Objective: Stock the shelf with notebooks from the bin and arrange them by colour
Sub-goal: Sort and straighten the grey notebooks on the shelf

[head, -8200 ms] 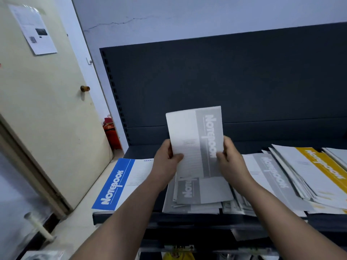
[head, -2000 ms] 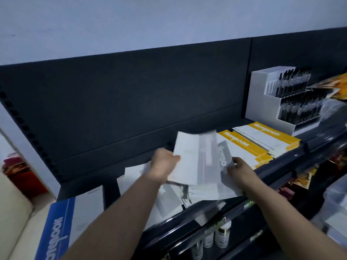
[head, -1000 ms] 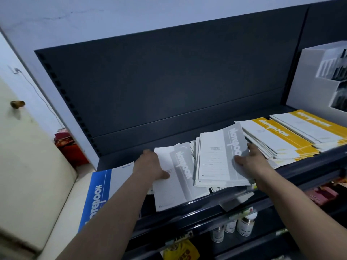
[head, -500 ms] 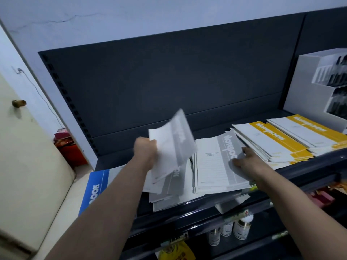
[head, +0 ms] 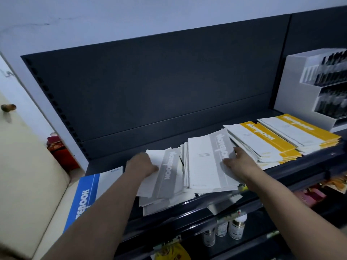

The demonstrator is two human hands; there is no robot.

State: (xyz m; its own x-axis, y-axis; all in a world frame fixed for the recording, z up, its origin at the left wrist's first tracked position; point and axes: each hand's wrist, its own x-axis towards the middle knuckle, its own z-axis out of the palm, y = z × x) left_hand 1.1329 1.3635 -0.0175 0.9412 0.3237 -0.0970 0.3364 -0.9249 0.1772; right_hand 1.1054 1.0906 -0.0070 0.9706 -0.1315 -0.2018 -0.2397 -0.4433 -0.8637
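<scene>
- Left hand (head: 139,166) is showing bare, its outline blurring slightly.
- Left forearm (head: 105,212) is showing bare along all of its visible length.
- Right hand (head: 239,166) is showing bare, with thumb and fingers reading sharply.
- Right forearm (head: 281,199) is likewise showing bare up to the wrist.

The word "Notebook" runs in white letters along the grey band of the left grey notebook (head: 165,173) and of the right grey notebook (head: 206,162). The same word stands on the yellow bands of the left yellow notebook (head: 259,139) and the right yellow notebook (head: 296,128). On the blue notebook (head: 86,196), far left, only "TEBOOK" shows. The covers' small print is too small to read.
</scene>
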